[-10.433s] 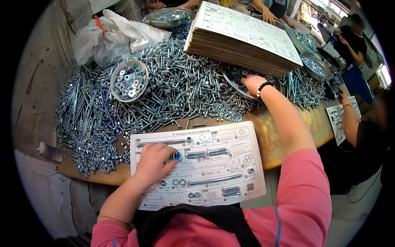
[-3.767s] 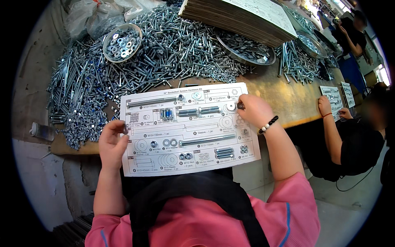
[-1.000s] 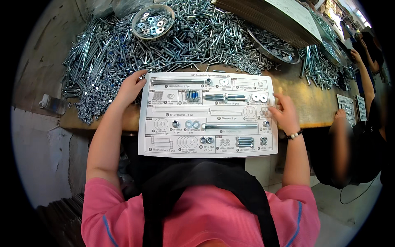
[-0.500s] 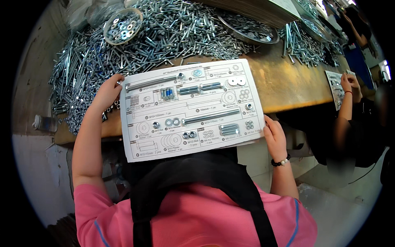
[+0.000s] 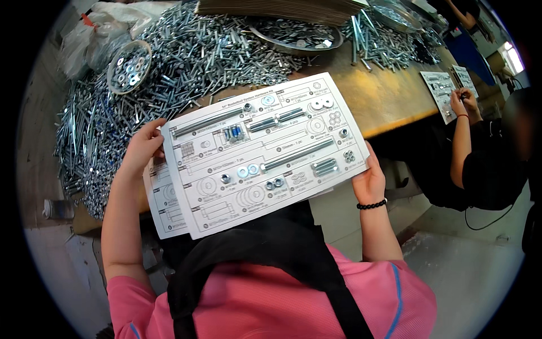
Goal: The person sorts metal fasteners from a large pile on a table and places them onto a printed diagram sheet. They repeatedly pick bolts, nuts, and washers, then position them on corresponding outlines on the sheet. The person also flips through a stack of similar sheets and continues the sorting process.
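Between both hands I hold a white printed hardware card (image 5: pixel 237 164) with diagrams, tilted so its right side is higher. Long bolts, nuts, washers and small bagged parts lie or are fixed on it. A second printed card (image 5: pixel 161 210) sticks out beneath it at the lower left. My left hand (image 5: pixel 144 148) is closed at the upper left edge of the cards, fingers partly hidden. Under the right edge, my right hand (image 5: pixel 370 178) grips the top card with its thumb on the rim.
Loose bolts (image 5: pixel 192 56) heap across the brown table (image 5: pixel 395 104). A bowl of washers (image 5: pixel 130 66), a metal pan (image 5: pixel 299 39) and stacked cardboard (image 5: pixel 282 10) stand behind. At right, a co-worker's hands (image 5: pixel 464 103) work over similar cards (image 5: pixel 437 93). A clear container (image 5: pixel 58 209) sits at far left.
The top card has turned counterclockwise and its right side has risen. The second card now shows at the lower left. The view has shifted, and the co-worker's hands are over their cards.
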Motion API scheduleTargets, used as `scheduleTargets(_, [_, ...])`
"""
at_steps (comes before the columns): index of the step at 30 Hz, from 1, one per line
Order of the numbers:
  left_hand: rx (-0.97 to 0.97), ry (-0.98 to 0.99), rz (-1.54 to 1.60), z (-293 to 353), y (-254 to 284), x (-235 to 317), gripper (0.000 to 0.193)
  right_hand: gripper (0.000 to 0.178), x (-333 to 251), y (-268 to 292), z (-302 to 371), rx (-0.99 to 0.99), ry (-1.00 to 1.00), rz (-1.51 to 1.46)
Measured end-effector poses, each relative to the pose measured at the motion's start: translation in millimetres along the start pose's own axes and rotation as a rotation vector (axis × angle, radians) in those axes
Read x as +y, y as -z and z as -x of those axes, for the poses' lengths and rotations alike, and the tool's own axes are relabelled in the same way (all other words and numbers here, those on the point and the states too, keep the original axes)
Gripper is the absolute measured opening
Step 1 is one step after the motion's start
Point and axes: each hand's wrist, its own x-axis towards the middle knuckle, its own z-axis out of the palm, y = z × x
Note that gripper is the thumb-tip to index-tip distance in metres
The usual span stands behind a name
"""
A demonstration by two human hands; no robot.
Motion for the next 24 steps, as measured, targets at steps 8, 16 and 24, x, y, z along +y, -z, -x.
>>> scheduleTargets(8, [-0.143, 0.039, 0.156, -28, -85, 34, 0.052, 0.039, -45, 23, -47, 0.238, 0.244, -0.289])
scheduleTargets(16, [-0.27, 0.054, 0.298, -53, -154, 95, 0.054, 0.041, -111, 51, -91, 0.41, 0.392, -0.212])
scheduleTargets(24, [-0.462, 0.17, 0.55, -72, -197, 139, 0.067, 0.038, -161, 113, -127, 0.506, 0.408, -0.168])
